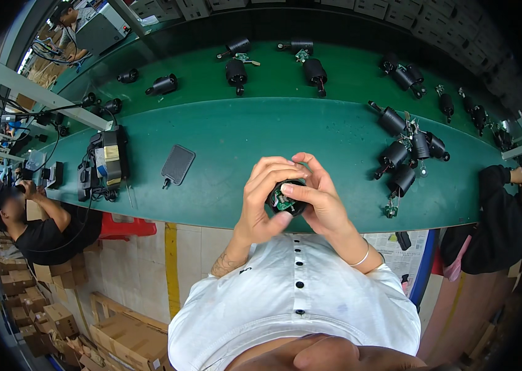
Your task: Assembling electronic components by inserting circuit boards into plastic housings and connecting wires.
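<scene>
Both my hands are wrapped round a black cylindrical housing (298, 206), held over the near edge of the green bench. Its open end faces up toward me, and a green circuit board (284, 201) shows inside. My left hand (261, 198) grips the housing's left side, its thumb low by the rim. From the right my right hand (323, 201) holds it, the thumb laid across the opening by the board. To the right on the bench lies a cluster of similar black cylinders (402, 179), some with green boards and wires hanging out.
A dark rectangular tray-like piece (179, 164) lies left of my hands. Beyond it are black power adapters (113, 162) with cables. More black cylinders (315, 71) sit on the far green strip (199, 80). People work at left (32, 216) and right (489, 216); cardboard boxes (131, 340) stand on the floor.
</scene>
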### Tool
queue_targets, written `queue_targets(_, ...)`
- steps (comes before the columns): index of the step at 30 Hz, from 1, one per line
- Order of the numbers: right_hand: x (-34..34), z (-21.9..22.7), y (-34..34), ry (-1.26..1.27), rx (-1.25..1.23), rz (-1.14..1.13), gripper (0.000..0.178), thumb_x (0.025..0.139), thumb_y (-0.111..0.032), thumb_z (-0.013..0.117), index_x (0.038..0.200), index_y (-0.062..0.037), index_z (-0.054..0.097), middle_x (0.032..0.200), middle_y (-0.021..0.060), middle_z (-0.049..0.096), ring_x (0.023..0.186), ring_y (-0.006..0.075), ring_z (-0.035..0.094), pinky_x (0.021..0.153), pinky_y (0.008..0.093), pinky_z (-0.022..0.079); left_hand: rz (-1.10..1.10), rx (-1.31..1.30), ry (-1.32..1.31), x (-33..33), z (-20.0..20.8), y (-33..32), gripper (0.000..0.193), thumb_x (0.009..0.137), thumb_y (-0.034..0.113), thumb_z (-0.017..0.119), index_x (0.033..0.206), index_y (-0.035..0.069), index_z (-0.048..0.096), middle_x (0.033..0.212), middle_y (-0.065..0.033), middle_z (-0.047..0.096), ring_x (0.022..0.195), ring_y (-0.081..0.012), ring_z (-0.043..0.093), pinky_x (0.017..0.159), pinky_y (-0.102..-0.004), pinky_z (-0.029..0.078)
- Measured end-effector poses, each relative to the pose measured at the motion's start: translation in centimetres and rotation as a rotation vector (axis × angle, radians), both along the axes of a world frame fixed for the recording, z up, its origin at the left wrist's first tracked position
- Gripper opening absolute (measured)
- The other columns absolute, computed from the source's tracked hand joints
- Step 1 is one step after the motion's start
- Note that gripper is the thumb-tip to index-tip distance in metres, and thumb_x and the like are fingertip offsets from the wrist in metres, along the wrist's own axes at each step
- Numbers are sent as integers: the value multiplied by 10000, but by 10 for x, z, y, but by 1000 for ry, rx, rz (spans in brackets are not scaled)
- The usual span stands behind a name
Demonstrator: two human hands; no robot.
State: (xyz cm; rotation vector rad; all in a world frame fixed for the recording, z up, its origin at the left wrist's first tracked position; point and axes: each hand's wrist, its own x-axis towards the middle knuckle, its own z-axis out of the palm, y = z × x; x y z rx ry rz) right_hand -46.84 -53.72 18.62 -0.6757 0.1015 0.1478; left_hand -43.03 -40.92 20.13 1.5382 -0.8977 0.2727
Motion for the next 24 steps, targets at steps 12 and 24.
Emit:
queue_targets(12, -6, 1, 11, -98, -61, -98, 591, 746, 110, 683, 1229, -67, 392, 1128, 88, 448, 956, 174, 538, 822, 272, 470, 149, -78, 36, -8, -10, -9, 360, 685, 189, 442, 850, -44, 662, 870, -169, 675, 800, -262, 583, 754, -358, 486)
queue_targets(24, -10, 1, 12, -106, -10, -114, 568, 747, 120, 673, 1205, -78, 403, 1099, 63, 438, 931, 148, 518, 813, 242, 443, 154, -124, -52, -5, -14, -13, 357, 653, 173, 444, 817, -51, 669, 800, -166, 679, 717, -265, 588, 713, -345, 494)
